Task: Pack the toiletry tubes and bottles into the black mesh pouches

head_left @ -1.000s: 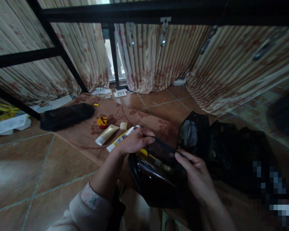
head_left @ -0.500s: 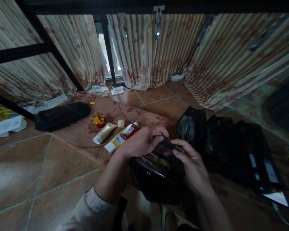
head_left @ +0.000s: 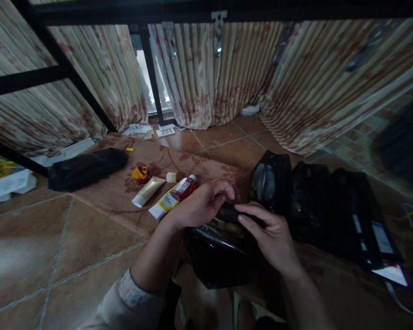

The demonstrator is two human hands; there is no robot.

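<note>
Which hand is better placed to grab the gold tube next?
Probably the left hand: it's closer to the gold tube, while the right hand is farther off, by the glossy black bag.

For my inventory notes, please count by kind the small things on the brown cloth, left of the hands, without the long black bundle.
Tubes: 2 (gold tube, yellow-and-white tube)
Red bottle: 1
Round red-and-amber container: 1
Small cream cylinder: 1
Small yellow piece: 1
Total: 6

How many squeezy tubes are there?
2, both on the brown cloth: a gold tube, and a white-and-yellow tube just right of it, closer to the left hand. More could be hidden inside the black bag.
</note>
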